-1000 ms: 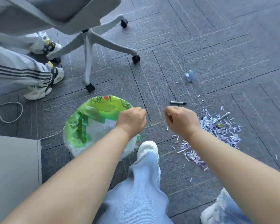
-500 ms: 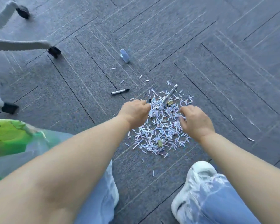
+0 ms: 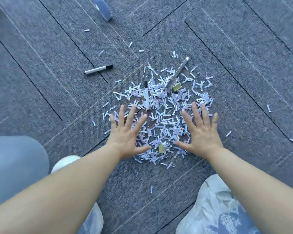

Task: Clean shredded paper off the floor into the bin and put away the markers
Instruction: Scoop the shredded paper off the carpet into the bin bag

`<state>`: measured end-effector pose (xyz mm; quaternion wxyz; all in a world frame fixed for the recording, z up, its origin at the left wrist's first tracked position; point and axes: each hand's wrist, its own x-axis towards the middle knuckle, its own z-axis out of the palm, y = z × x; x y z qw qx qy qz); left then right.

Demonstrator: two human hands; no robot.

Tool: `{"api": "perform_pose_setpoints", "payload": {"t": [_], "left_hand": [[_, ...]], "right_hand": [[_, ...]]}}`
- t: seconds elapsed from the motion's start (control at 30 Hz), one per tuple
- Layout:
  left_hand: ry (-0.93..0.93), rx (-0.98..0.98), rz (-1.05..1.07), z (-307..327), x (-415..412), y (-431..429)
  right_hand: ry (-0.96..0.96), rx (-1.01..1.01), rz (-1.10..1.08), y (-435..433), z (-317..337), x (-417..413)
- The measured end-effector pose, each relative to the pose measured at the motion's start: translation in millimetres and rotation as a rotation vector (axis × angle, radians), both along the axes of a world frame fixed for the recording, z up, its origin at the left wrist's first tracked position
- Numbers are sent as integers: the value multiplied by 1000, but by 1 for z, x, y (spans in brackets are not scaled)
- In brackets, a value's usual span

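Observation:
A heap of white shredded paper [image 3: 166, 105] lies on the grey carpet in the middle of the view. My left hand [image 3: 127, 132] spreads flat, fingers straight, over the heap's left edge. My right hand [image 3: 201, 130] spreads the same way over its right edge. One marker [image 3: 99, 69] with a black cap lies apart on the carpet, up and left of the heap. A second marker [image 3: 147, 97] lies half buried in the shreds, and a third marker [image 3: 177, 73] lies slanted at the heap's top. The bin is out of view.
A pale blue object [image 3: 102, 8] lies on the carpet at the top edge. Small yellow-green scraps [image 3: 176, 86] sit among the shreds. Stray shreds [image 3: 268, 108] dot the carpet to the right. My white shoes [image 3: 215, 196] stand at the bottom, with my knee [image 3: 15, 159] at the left.
My view has swung right from the green-bagged bin and down over the paper heap. Both hands, curled into fists earlier, are now spread flat with straight fingers at the heap's sides.

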<state>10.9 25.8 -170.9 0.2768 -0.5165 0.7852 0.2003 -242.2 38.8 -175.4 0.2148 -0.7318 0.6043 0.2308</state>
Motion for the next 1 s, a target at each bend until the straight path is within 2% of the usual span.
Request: {"api": "perform_pose_setpoints", "payload": {"t": [0.1, 0.33, 0.47, 0.6, 0.67, 0.73, 0.87, 1.0], "left_hand": [[-22, 49, -62, -11, 8, 10], [74, 80, -122, -13, -11, 4], [73, 50, -158, -13, -12, 0], [176, 77, -220, -8, -13, 2], [235, 8, -215, -10, -12, 2], [315, -82, -124, -17, -7, 2], [412, -96, -69, -20, -4, -7], [449, -279, -11, -19, 1, -21]], "right_hand": [[-24, -9, 36, -9, -10, 6], [-87, -34, 201, -38, -11, 40], [-94, -32, 269, -49, -15, 43], [-172, -113, 306, -42, -20, 43], [-255, -166, 326, -35, -24, 44], [-326, -233, 329, -31, -26, 44], [-399, -325, 339, -33, -24, 45], [-357, -386, 287, -36, -21, 42]]}}
